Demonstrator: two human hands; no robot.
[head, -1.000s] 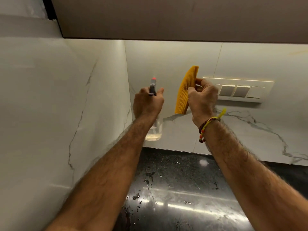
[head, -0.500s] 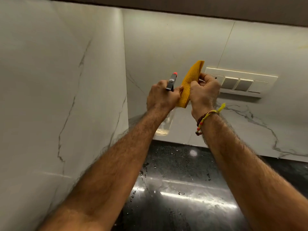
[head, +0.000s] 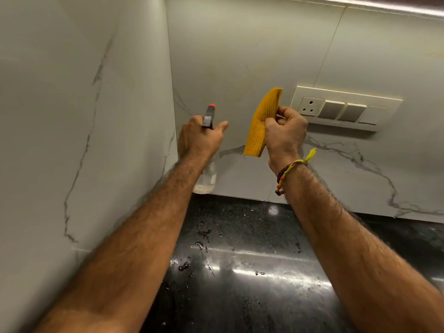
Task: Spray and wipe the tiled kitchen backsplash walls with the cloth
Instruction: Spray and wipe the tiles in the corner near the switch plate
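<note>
Grip first: your left hand (head: 200,138) wraps the neck of the spray bottle (head: 206,175), nozzle tip aimed toward twelve o'clock at the back wall (head: 240,56); your right hand (head: 284,134) pinches the folded yellow cloth (head: 260,123), held upright and clear of the tile. Half a second ago the two hands met, bottle against cloth; now they sit apart, the cloth at three o'clock of the bottle. Judged from this, you are set to spray. Switch plate (head: 346,108) lies just beside the cloth; wet black counter (head: 252,272) below.
</note>
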